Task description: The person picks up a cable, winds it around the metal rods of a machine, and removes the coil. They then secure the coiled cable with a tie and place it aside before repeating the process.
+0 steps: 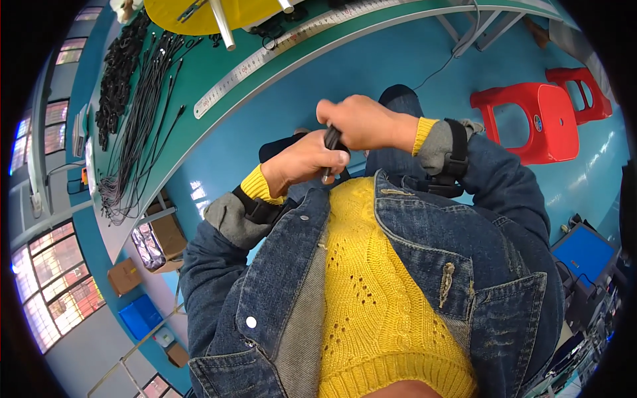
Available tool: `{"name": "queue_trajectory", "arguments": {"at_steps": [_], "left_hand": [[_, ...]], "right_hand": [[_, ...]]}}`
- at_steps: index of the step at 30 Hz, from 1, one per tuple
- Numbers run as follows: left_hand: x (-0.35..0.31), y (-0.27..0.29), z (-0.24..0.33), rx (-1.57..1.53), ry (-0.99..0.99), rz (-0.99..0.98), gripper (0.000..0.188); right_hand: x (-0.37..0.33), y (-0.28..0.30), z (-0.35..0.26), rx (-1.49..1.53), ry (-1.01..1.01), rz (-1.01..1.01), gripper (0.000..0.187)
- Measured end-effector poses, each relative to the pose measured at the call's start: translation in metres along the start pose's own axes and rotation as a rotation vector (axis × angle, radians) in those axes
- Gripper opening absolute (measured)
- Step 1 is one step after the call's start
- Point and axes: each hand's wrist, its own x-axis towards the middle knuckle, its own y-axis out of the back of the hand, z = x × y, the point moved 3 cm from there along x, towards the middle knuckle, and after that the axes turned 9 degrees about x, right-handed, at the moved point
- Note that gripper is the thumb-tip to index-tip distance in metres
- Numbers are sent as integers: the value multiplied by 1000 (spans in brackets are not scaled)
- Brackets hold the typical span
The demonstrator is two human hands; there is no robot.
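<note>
Over my lap, both hands are closed on a small coiled black cable (pixel 332 138). My left hand (pixel 300 161) grips its lower part, the thumb lying along it, and a short end with a metallic-looking tip sticks out below that thumb. Around the upper part of the coil, my right hand (pixel 361 123) is wrapped, slightly smeared by motion. The fingers hide most of the cable. On the green table ahead lie a long bunch of loose black cables (pixel 147 99) and, beside it, a pile of coiled black cables (pixel 118 86).
A steel ruler (pixel 259 61) runs along the near edge of the green table (pixel 192 69). Beyond it stands a yellow round surface (pixel 192 14) with metal rods. Red stools (pixel 541 123) stand at right, cardboard boxes (pixel 124 276) at left, a blue-screened monitor (pixel 584 255) at lower right.
</note>
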Motion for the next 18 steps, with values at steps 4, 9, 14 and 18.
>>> {"name": "queue_trajectory", "arguments": {"at_steps": [4, 9, 14, 18], "left_hand": [[2, 14, 1, 189, 27, 219, 32], [-9, 19, 1, -94, 213, 9, 33], [-8, 16, -4, -7, 293, -116, 31], [-6, 14, -6, 84, 198, -58, 28]], "right_hand": [[-4, -22, 14, 588, -291, 227, 15], [0, -28, 13, 485, -256, 265, 14], [-3, -23, -3, -258, -149, -80, 15], [0, -29, 16, 9, -55, 181, 11]]}}
